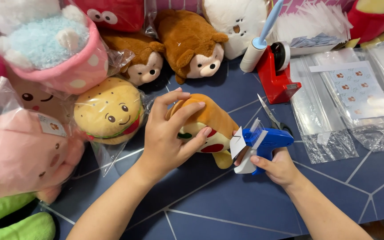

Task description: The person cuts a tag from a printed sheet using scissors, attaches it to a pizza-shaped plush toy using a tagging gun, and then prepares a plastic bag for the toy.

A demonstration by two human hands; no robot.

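The right hand [277,166] is wrapped around the grip of a blue tag gun [259,143], a white paper tag [237,143] sitting at its nose right against the edge of an orange plush [207,126], which lies on the dark blue table [227,204] under the left hand [170,133], fingers curled over its top to steady it. This looks like the tagging step; the gun's tip seems to need a firm seat in the fabric before the trigger is squeezed. Beyond lie scissors [272,118], a red tape dispenser [275,73], clear bags [323,113] and a row of bagged plush toys [112,111].
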